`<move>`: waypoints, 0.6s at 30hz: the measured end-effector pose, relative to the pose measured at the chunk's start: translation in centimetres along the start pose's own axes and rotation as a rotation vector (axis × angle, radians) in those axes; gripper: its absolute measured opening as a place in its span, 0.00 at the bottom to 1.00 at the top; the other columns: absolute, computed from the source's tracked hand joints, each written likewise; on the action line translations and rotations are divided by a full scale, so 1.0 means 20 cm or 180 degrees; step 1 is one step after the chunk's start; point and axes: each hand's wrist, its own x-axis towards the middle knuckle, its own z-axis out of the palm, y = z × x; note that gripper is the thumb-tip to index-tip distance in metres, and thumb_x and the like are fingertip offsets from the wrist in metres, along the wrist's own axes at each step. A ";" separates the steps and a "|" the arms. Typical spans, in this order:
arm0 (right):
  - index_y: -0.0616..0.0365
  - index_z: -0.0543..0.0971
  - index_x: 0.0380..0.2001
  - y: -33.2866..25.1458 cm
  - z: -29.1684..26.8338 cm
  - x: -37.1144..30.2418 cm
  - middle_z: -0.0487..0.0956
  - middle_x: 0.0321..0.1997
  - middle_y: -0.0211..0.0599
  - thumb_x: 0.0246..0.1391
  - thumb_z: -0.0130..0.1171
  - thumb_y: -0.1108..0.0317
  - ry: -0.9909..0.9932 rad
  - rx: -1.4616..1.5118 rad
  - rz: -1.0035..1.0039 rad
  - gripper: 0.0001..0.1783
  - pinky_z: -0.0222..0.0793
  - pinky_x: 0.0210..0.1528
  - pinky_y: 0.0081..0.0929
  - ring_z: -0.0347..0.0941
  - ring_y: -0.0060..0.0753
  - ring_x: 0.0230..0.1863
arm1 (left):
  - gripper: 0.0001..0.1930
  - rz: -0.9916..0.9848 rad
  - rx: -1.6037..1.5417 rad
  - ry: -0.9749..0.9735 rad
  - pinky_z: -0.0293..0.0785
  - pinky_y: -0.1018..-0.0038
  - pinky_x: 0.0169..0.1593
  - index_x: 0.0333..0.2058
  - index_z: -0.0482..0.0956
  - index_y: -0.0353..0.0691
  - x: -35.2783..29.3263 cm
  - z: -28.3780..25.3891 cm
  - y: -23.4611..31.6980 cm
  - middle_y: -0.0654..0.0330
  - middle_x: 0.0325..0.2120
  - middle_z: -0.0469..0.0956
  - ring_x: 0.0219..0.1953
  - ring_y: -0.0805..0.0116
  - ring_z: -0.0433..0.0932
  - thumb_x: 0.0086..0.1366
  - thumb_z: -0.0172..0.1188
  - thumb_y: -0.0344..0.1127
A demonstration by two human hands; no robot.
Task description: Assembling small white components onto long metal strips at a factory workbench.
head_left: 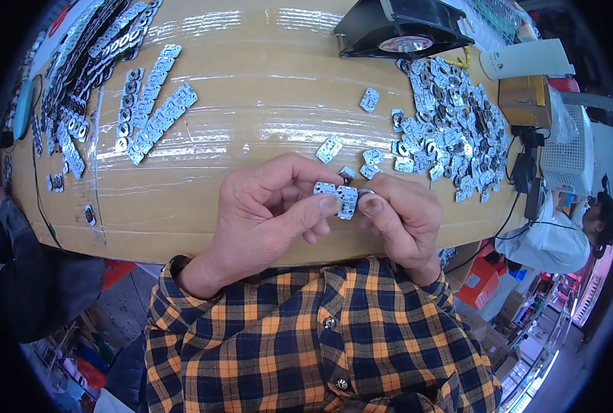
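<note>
Left hand (255, 206) pinches two small circuit boards (347, 199), right hand (411, 215) curls alongside, its grip unclear—uneven pressure could slip or crack them!

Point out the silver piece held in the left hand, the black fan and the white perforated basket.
Silver piece (348, 201): head view, its upward face.
Black fan (401, 25): head view, its dark body.
White perforated basket (569, 153): head view, its holed wall.

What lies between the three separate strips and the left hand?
In the head view, only bare brown tabletop, streaked with glare, lies between the strips and the left hand.
</note>
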 end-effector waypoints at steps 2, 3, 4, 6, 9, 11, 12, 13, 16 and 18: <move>0.67 0.77 0.23 -0.01 0.00 0.00 0.74 0.18 0.34 0.60 0.53 0.69 0.0022 -0.0062 -0.0021 0.14 0.59 0.19 0.22 0.69 0.24 0.16 | 0.09 -0.0064 0.0025 0.0039 0.75 0.87 0.27 0.43 0.77 0.32 0.00 0.00 0.01 0.63 0.28 0.80 0.27 0.83 0.79 0.64 0.59 0.24; 0.67 0.77 0.23 -0.01 0.00 0.00 0.75 0.18 0.35 0.60 0.52 0.69 0.0038 -0.0115 -0.0049 0.14 0.59 0.19 0.22 0.69 0.24 0.16 | 0.09 -0.0066 0.0019 0.0034 0.75 0.87 0.27 0.43 0.77 0.32 0.00 0.00 0.01 0.63 0.28 0.80 0.27 0.83 0.79 0.64 0.59 0.24; 0.67 0.77 0.23 -0.01 0.00 0.00 0.75 0.18 0.35 0.60 0.52 0.69 0.0040 -0.0116 -0.0046 0.14 0.59 0.19 0.22 0.69 0.24 0.16 | 0.09 -0.0054 0.0029 0.0055 0.74 0.87 0.27 0.43 0.77 0.32 0.00 0.01 0.01 0.64 0.27 0.80 0.26 0.83 0.78 0.64 0.59 0.24; 0.67 0.77 0.23 -0.02 -0.01 0.00 0.75 0.18 0.35 0.60 0.52 0.70 0.0012 -0.0060 -0.0011 0.14 0.59 0.19 0.21 0.70 0.24 0.16 | 0.08 -0.0044 0.0037 0.0075 0.74 0.87 0.27 0.43 0.77 0.32 0.00 0.01 0.02 0.64 0.27 0.80 0.26 0.83 0.78 0.64 0.59 0.23; 0.67 0.77 0.24 -0.01 0.01 0.00 0.75 0.18 0.34 0.60 0.52 0.70 0.0078 0.0020 -0.0036 0.13 0.59 0.19 0.21 0.70 0.24 0.16 | 0.08 -0.0028 0.0038 0.0066 0.74 0.87 0.27 0.42 0.77 0.32 0.00 0.00 0.01 0.64 0.27 0.80 0.26 0.83 0.78 0.64 0.59 0.23; 0.68 0.77 0.24 0.00 0.01 -0.01 0.75 0.18 0.34 0.60 0.52 0.70 -0.0039 -0.0002 -0.0059 0.13 0.59 0.19 0.21 0.70 0.24 0.16 | 0.08 -0.0026 0.0059 0.0016 0.74 0.87 0.27 0.42 0.78 0.32 0.00 0.01 0.01 0.63 0.28 0.80 0.26 0.83 0.78 0.64 0.60 0.24; 0.68 0.77 0.25 0.01 0.01 -0.01 0.74 0.17 0.34 0.60 0.52 0.70 -0.0153 -0.0024 -0.0083 0.13 0.59 0.19 0.22 0.70 0.23 0.16 | 0.08 -0.0027 0.0056 0.0018 0.74 0.87 0.27 0.42 0.78 0.32 0.00 0.00 0.01 0.63 0.28 0.80 0.26 0.83 0.78 0.64 0.60 0.24; 0.68 0.77 0.25 0.03 0.01 -0.01 0.74 0.17 0.34 0.60 0.52 0.70 -0.0150 -0.0026 -0.0082 0.13 0.59 0.19 0.22 0.70 0.23 0.16 | 0.08 -0.0019 0.0106 -0.0050 0.75 0.86 0.27 0.42 0.77 0.29 0.00 -0.01 0.01 0.60 0.28 0.80 0.26 0.81 0.78 0.64 0.60 0.23; 0.67 0.77 0.26 0.05 0.01 -0.01 0.75 0.18 0.34 0.62 0.51 0.69 -0.0122 -0.0404 -0.0573 0.14 0.59 0.18 0.19 0.69 0.23 0.15 | 0.09 -0.0045 0.0079 -0.0108 0.77 0.84 0.28 0.42 0.77 0.26 0.00 0.00 0.00 0.56 0.29 0.81 0.27 0.77 0.80 0.64 0.59 0.23; 0.64 0.76 0.28 -0.01 0.01 -0.04 0.73 0.16 0.31 0.65 0.48 0.65 -0.0302 0.0467 0.0609 0.16 0.56 0.16 0.17 0.64 0.20 0.12 | 0.09 -0.0082 0.0002 -0.0079 0.78 0.84 0.29 0.42 0.77 0.26 0.01 -0.01 0.00 0.55 0.29 0.81 0.28 0.76 0.80 0.64 0.59 0.23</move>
